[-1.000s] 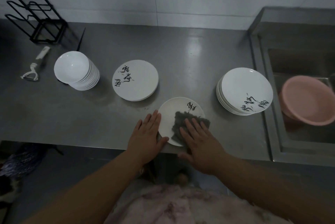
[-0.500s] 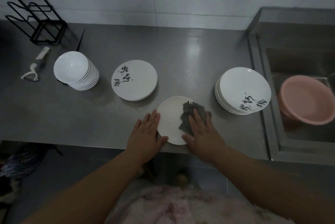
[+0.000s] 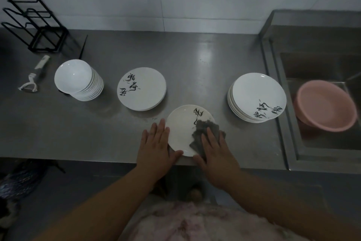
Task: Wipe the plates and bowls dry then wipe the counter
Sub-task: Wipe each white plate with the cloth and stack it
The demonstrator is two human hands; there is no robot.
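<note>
Cloth [image 3: 207,136] slid back right across the plate [image 3: 185,130] at near desk [image 3: 78,133] edge, right hand [image 3: 216,151] flat on it, left hand [image 3: 154,144] spread bracing rim; glazed, slick, brittle—likely best held by rim.

Cloth [image 3: 207,135] seemingly slid back, uncovering plate [image 3: 183,129] lettering.

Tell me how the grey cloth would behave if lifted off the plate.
The cloth looks crumpled and folded under the right hand, so it would probably droop limply. It seems thin, likely light. The plate beneath might slide; the left hand steadies its rim.
</note>
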